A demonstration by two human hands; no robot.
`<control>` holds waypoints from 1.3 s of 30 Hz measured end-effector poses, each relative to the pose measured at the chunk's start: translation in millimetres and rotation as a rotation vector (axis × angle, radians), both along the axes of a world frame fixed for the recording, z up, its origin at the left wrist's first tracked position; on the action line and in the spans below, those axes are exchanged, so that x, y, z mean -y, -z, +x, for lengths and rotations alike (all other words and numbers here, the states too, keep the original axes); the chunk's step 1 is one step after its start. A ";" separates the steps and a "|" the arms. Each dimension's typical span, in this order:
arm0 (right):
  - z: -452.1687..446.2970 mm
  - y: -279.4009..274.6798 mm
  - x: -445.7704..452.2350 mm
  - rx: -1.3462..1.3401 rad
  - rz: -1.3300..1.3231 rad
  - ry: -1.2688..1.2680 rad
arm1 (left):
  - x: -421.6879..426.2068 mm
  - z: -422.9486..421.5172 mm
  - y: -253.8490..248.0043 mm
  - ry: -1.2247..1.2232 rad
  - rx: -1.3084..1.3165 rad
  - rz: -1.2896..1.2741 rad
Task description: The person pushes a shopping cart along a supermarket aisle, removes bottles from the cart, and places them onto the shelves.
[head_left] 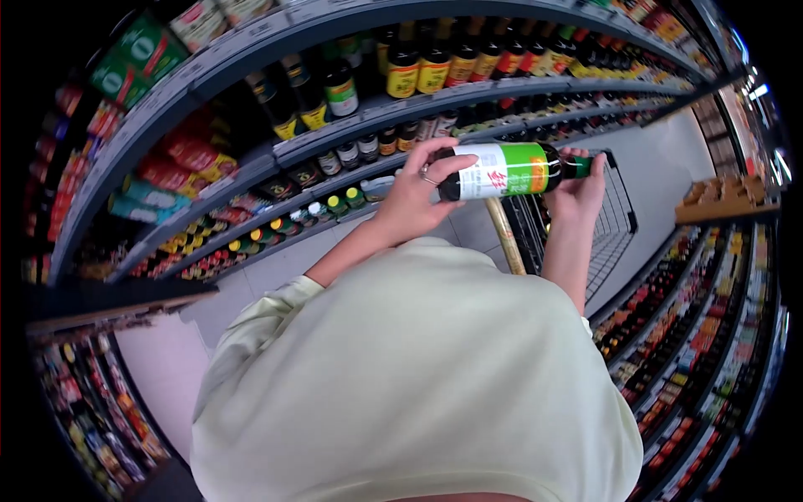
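Bottle: a dark, round bottle with a white-and-green wraparound label [506, 171] is held up in front of the chest, lying nearly level, its green cap [577, 167] pointing to the right.
Left hand: the left hand [407, 197], with a ring [428, 175] on one finger, is closed around the base end, fingers and thumb on the label side.
Right hand: the right hand [575, 199] holds the neck end, its fingers about the cap.
Clothing: a loose, pale green shirt [418, 368] fills the lower middle of the view.
Cart: a black wire shopping cart [617, 219] with a gold-coloured handle [505, 237] stands beyond the bottle, partly hidden by the right forearm.
Shelf ahead: a long grey shelf unit [335, 132] carries dark bottles with yellow labels [403, 77], a dark bottle with a green-and-white label [341, 92] and red-and-yellow packets [188, 155].
Right side: another stocked shelf unit [686, 335] runs beside the aisle, its labels too small to read.
Floor: light tiles [314, 251].
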State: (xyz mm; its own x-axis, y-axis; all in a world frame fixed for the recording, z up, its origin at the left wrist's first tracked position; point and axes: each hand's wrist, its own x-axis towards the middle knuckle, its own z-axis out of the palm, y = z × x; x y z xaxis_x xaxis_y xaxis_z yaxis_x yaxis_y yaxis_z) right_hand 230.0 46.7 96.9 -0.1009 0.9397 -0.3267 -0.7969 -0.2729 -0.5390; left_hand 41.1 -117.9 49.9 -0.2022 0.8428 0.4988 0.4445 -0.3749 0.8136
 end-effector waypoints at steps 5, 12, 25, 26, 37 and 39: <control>-26.1 -3.3 5.7 0.052 0.050 -0.078 | 30.7 -9.0 -12.7 0.047 0.457 -0.130; -65.2 -14.5 11.6 0.063 0.202 -0.179 | 42.8 -29.8 0.5 0.411 1.315 -0.362; -101.7 -32.3 -1.2 0.221 0.194 -0.478 | 48.8 -24.7 5.6 0.228 1.450 -0.233; -102.6 -37.4 2.4 0.321 0.226 -0.553 | 48.4 -28.4 8.9 0.229 1.451 -0.226; -132.7 -45.3 -6.5 0.640 0.392 -0.774 | 21.3 -72.6 59.9 0.411 1.489 0.017; -142.4 -46.8 -7.6 0.663 0.499 -0.767 | 5.9 -83.1 76.9 0.425 1.516 0.057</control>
